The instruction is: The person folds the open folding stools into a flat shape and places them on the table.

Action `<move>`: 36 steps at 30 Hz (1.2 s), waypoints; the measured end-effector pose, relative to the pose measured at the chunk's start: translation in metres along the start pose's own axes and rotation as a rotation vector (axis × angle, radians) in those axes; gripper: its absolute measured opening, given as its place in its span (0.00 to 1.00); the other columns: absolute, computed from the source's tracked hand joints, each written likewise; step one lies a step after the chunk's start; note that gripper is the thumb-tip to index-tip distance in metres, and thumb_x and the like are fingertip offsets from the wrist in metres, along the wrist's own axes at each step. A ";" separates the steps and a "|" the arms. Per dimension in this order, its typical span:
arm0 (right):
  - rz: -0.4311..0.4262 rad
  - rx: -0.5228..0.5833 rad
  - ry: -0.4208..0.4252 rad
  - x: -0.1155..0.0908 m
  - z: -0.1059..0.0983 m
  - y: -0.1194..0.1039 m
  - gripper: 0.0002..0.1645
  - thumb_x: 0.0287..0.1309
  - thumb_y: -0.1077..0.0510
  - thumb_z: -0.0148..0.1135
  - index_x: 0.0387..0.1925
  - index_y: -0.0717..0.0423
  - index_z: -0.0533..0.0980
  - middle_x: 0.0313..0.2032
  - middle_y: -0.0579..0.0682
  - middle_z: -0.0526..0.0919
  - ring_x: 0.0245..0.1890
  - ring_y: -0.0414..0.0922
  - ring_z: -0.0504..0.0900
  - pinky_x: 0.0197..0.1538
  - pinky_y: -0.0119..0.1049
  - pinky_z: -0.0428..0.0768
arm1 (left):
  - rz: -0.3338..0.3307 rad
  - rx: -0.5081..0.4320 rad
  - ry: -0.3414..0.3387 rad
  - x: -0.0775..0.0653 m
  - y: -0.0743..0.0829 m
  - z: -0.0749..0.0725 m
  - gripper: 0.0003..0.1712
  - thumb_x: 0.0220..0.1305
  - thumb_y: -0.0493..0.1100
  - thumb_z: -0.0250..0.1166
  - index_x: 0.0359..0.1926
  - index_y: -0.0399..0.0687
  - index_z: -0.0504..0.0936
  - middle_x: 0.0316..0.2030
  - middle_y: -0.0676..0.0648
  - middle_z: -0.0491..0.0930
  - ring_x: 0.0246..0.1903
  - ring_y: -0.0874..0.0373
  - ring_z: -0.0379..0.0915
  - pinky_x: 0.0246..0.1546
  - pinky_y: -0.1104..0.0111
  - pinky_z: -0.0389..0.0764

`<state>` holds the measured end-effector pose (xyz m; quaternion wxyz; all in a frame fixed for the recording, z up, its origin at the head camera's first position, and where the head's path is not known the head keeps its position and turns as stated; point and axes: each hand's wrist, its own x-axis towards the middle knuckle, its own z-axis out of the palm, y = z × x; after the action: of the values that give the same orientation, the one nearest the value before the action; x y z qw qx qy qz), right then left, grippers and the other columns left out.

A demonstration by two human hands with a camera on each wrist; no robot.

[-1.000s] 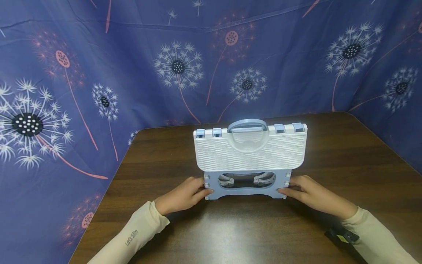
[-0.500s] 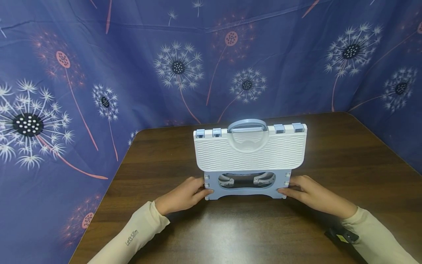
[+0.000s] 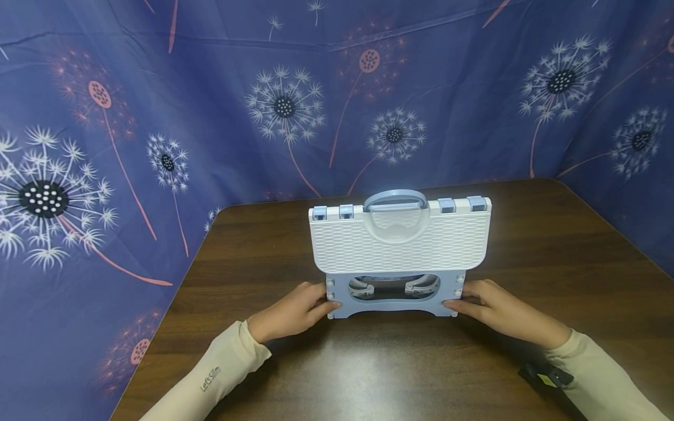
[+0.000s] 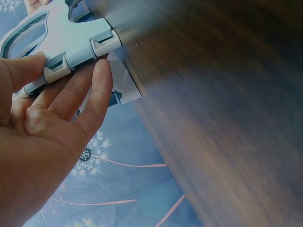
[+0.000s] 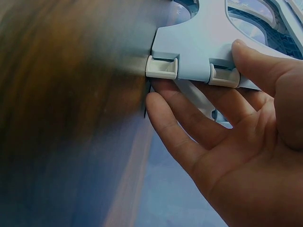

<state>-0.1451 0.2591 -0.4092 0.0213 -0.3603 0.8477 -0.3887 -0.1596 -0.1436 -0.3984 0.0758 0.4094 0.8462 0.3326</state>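
Note:
A white and light-blue folding stool [image 3: 400,251] stands on the wooden table, its textured white seat tilted upward and a blue handle at the top edge. My left hand [image 3: 295,310] holds the lower left side of the blue leg panel [image 3: 389,305]. In the left wrist view the thumb lies on the panel's front and the fingers reach behind its hinged edge. On the opposite side my right hand [image 3: 500,313] grips the lower right edge the same way, thumb in front. Folded blue-grey struts show through the panel's oval opening. The seat hides the stool's back.
The brown wooden table [image 3: 253,251] extends around the stool, with a bright reflection in front. A blue curtain [image 3: 210,117] printed with dandelions hangs behind and to the sides. A dark strap with a yellow patch [image 3: 546,380] sits at the right sleeve.

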 end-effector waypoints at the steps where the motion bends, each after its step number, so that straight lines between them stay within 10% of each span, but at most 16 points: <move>1: -0.003 0.001 -0.003 0.000 0.000 0.000 0.05 0.68 0.63 0.60 0.39 0.52 0.81 0.27 0.40 0.81 0.29 0.33 0.75 0.31 0.32 0.77 | 0.000 0.000 0.000 0.000 0.000 0.000 0.03 0.74 0.42 0.58 0.45 0.48 0.76 0.21 0.60 0.66 0.18 0.72 0.58 0.20 0.78 0.63; 36: -0.024 -0.010 0.008 0.000 0.001 0.005 0.05 0.67 0.63 0.61 0.38 0.49 0.80 0.26 0.42 0.81 0.27 0.33 0.75 0.30 0.32 0.76 | 0.005 0.022 0.023 0.001 -0.002 0.001 0.03 0.74 0.42 0.59 0.42 0.49 0.77 0.22 0.62 0.68 0.20 0.73 0.61 0.22 0.78 0.66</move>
<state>-0.1480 0.2610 -0.4135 0.0114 -0.3690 0.8454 -0.3860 -0.1609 -0.1431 -0.4005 0.0607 0.4085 0.8497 0.3279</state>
